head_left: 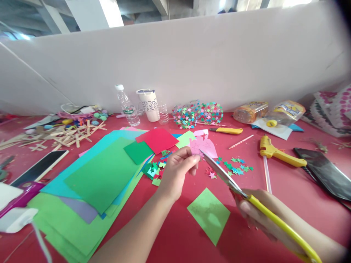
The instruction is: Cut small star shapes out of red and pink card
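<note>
My left hand is closed in a pinch at the edge of a pink paper with faint star outlines on it. My right hand grips yellow-handled scissors, whose blade tips point at the pink paper close to my left fingertips. Below them lies a light green paper square with drawn marks. Small paper stars are scattered right of the blades. Left of my left wrist, green and red cut scraps form a little heap.
Stacked coloured sheets cover the left side, near a phone and wooden sticks. Behind stand a water bottle, a tumbler and star-filled containers. A utility knife and glue gun lie rightward.
</note>
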Tool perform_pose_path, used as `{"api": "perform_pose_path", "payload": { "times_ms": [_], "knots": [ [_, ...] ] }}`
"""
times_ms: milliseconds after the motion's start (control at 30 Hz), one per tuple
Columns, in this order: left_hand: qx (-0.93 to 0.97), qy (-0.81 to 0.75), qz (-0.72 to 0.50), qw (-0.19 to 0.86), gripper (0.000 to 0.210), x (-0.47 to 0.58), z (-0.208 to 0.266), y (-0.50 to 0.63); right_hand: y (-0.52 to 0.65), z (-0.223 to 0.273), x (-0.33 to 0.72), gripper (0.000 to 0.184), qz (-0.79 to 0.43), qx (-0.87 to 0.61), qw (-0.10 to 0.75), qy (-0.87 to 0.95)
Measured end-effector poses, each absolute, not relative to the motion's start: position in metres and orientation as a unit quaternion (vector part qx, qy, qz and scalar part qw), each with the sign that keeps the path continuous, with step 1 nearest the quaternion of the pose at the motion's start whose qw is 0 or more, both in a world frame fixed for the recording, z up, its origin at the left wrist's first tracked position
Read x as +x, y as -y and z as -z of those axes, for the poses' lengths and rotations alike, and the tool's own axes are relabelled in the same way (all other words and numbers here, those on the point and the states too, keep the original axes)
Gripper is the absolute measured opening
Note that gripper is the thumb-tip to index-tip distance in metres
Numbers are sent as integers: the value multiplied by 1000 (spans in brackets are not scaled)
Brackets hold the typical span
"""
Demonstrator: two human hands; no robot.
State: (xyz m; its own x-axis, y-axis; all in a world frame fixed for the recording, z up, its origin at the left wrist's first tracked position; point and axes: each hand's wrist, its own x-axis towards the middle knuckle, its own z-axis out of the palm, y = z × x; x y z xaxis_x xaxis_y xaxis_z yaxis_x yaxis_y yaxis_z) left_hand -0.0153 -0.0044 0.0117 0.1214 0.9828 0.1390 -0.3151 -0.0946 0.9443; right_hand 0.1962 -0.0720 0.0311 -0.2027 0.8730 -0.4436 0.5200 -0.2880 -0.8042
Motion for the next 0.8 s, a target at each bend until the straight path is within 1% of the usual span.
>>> {"api": "perform_pose_path", "payload": {
  "times_ms": [100, 333, 500, 633, 800],
  "knots": [
    [470, -355, -570, 573, 19, -15, -13, 4, 72, -33, 196, 82, -521, -613, 165, 571],
    [441, -376, -601, 551, 16, -15, -12, 2, 71, -25, 198, 80, -540, -603, 164, 563],
    [445, -364, -578, 579, 22, -12, -13, 5, 68, -13, 202, 75, -547, -561, 172, 597],
    [410, -350, -587, 604, 15, -11, -14, 6, 67, -7, 202, 75, -550, -564, 175, 591],
    [370, -322, -571, 658, 10, -8, -11, 6, 66, -1, 203, 68, -557, -540, 173, 607]
  ]
}}
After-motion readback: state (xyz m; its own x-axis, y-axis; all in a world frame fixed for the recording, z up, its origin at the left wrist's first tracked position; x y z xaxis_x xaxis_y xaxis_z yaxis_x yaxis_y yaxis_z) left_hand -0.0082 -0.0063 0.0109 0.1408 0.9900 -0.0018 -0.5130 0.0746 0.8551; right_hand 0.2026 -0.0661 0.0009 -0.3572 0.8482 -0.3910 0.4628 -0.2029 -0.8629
